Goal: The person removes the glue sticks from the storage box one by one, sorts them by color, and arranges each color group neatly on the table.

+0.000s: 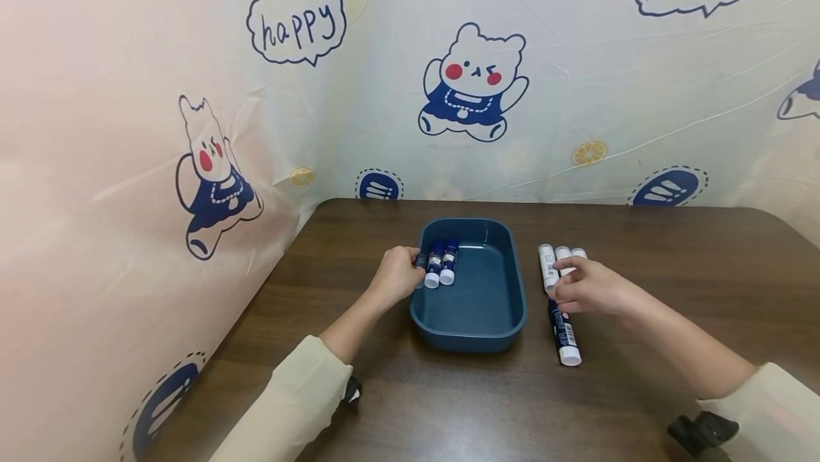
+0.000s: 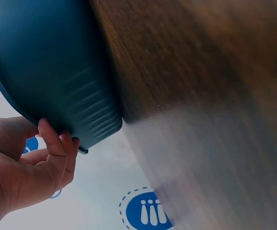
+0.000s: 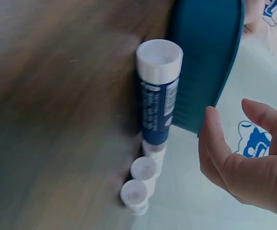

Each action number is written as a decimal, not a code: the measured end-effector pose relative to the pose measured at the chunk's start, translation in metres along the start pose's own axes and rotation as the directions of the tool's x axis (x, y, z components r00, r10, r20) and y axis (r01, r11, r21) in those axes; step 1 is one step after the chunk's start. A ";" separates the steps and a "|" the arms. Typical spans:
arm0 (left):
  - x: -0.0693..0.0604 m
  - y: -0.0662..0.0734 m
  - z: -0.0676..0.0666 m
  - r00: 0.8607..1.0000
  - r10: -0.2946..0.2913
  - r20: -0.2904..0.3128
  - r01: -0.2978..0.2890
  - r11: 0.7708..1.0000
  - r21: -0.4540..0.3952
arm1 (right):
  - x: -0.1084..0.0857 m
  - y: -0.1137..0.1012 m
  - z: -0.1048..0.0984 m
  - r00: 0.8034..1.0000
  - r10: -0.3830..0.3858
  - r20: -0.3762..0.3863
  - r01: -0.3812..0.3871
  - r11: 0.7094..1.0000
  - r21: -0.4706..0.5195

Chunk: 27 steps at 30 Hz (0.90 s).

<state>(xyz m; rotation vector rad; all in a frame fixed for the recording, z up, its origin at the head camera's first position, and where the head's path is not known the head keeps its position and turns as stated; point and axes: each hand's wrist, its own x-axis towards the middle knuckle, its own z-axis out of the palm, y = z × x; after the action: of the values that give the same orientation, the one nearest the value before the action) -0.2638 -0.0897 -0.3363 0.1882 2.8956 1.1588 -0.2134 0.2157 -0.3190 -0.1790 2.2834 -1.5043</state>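
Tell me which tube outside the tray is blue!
The blue tube lies right of the tray, in front of three white tubes. Only its body is blue; theirs are white.

An indoor corner, though whether of a home or a workplace cannot be told: a wood-grain desk [image 1: 461, 405] stands against a pale, creased sheet [image 1: 384, 106] that closes off the back and left side, printed with a winking bear [image 1: 468, 102], citrus slices [image 1: 589, 154] and speech bubbles [image 1: 297, 24] reading "happy".
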 end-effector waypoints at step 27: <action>-0.001 0.000 0.000 1.000 0.006 -0.010 -0.005 1.000 0.028 | 0.050 -0.044 0.036 0.999 -0.052 -0.016 0.053 0.993 0.105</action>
<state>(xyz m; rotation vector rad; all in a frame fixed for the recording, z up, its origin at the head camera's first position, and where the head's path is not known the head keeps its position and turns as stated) -0.2630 -0.0892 -0.3364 0.1912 2.9237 1.1233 -0.2504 0.1509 -0.3039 -0.2012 2.2185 -1.6533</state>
